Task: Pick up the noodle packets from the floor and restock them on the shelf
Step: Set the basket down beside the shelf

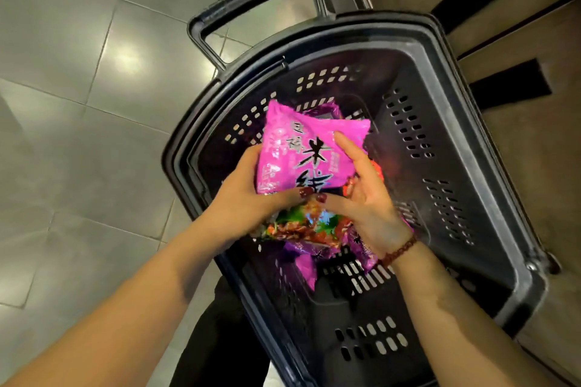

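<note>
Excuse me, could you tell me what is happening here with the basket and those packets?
A person is bent over a black shopping basket standing on the tiled floor. Both hands are on a pink noodle packet: the left hand holds its lower left edge and the right hand lies on its front. More packets lie under it in the basket. No shelf shows in this view.

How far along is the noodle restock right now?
Done: nothing visibly shelved; no shelf stock in view. In hand: left hand and right hand grip a pink noodle packet over the black basket. Left: more packets lie inside it.
</note>
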Tool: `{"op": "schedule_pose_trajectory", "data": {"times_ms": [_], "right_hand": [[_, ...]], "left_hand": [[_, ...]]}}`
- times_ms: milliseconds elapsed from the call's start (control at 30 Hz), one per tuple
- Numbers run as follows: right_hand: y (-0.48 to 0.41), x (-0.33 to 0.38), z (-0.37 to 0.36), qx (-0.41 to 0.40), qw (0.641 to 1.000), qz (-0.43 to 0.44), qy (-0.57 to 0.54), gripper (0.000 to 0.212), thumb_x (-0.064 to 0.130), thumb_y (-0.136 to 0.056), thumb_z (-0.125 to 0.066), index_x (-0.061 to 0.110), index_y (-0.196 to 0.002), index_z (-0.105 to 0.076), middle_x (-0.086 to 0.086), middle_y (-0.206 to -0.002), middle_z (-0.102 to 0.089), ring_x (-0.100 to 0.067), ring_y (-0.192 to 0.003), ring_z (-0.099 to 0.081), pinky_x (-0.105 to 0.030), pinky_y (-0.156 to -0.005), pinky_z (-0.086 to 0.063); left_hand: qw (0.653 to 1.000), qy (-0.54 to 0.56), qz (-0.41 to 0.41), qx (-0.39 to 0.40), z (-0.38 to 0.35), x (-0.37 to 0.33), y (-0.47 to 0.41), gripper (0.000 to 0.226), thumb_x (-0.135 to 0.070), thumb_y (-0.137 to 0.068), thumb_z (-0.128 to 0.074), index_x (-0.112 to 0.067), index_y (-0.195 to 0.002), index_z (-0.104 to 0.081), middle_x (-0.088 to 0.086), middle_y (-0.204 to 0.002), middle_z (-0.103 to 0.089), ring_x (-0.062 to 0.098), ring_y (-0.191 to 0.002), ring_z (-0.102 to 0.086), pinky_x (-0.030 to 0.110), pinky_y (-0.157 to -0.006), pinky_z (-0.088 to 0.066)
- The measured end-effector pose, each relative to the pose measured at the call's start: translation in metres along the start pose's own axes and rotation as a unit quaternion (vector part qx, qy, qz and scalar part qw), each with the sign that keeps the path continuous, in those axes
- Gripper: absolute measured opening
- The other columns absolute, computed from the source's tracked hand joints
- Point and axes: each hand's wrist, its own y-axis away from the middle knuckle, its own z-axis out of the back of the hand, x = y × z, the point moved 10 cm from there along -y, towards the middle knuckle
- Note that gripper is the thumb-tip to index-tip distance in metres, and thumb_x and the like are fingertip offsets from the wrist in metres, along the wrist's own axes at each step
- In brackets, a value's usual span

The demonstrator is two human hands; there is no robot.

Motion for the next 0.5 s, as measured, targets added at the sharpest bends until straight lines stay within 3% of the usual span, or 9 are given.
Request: {"op": "schedule_pose_trajectory", "data": {"times_ms": [100, 167, 200, 267, 333, 500], "right_hand": [[-0.022, -0.019, 0.027, -0.077, 0.994, -0.051, -0.052, 0.074, -0.002, -0.084, -0.064, 0.042, -0.138, -0.038, -0.004, -0.120, -0.067, -0.016, -0.106, -0.065, -0.032, -0.090, -0.053], [-0.036, -0.032, 0.055, -0.165, 0.983, -0.078, -0.019, 0.063, -0.001, -0.090, -0.060, 0.029, -0.141, -0.038, -0.007, -0.112, -0.066, -0.008, -0.089, -0.065, -0.021, -0.075, -0.052], [-0.043, -0.040, 0.067, -0.194, 0.977, -0.092, 0.004, 0.059, 0.000, -0.090, -0.061, 0.021, -0.141, -0.040, -0.009, -0.115, -0.063, -0.008, -0.091, -0.063, -0.017, -0.072, -0.051], [-0.059, -0.058, 0.084, -0.219, 0.967, -0.121, 0.049, 0.056, 0.001, -0.086, -0.067, 0.012, -0.137, -0.045, -0.011, -0.123, -0.059, -0.012, -0.103, -0.061, -0.015, -0.076, -0.051], [-0.078, -0.076, 0.100, -0.232, 0.958, -0.138, 0.103, 0.061, 0.004, -0.081, -0.074, 0.007, -0.136, -0.047, -0.012, -0.130, -0.056, -0.016, -0.114, -0.056, -0.021, -0.090, -0.048], [-0.124, -0.116, 0.120, -0.203, 0.922, -0.157, 0.290, 0.068, 0.023, -0.069, -0.086, 0.009, -0.127, -0.053, -0.010, -0.131, -0.054, -0.020, -0.115, -0.053, -0.035, -0.103, -0.044]], "left_hand": [[0.996, 0.031, 0.025, -0.075, 0.009, 0.010, -0.005, 0.078, -0.042, -0.049, -0.085, -0.035, -0.118, -0.048, -0.010, -0.107, -0.068, 0.012, -0.100, -0.067, 0.048, -0.092, -0.054], [0.994, -0.006, 0.037, -0.105, 0.010, 0.013, -0.007, 0.071, -0.031, -0.060, -0.087, -0.033, -0.117, -0.045, -0.011, -0.104, -0.066, 0.012, -0.097, -0.065, 0.048, -0.091, -0.053], [0.993, -0.028, 0.042, -0.111, 0.009, 0.015, -0.008, 0.068, -0.025, -0.066, -0.087, -0.031, -0.118, -0.043, -0.011, -0.103, -0.065, 0.012, -0.096, -0.064, 0.047, -0.091, -0.053], [0.989, -0.061, 0.047, -0.127, 0.010, 0.017, -0.010, 0.067, -0.027, -0.068, -0.085, -0.029, -0.118, -0.040, -0.009, -0.102, -0.063, 0.016, -0.095, -0.063, 0.046, -0.089, -0.052], [0.985, -0.075, 0.055, -0.147, 0.013, 0.021, -0.014, 0.069, -0.031, -0.066, -0.083, -0.031, -0.116, -0.036, -0.006, -0.103, -0.060, 0.022, -0.098, -0.061, 0.047, -0.087, -0.052], [0.982, -0.071, 0.072, -0.162, 0.014, 0.034, -0.021, 0.065, -0.019, -0.077, -0.080, -0.036, -0.116, -0.032, -0.001, -0.108, -0.059, 0.022, -0.096, -0.063, 0.048, -0.085, -0.054]]}}
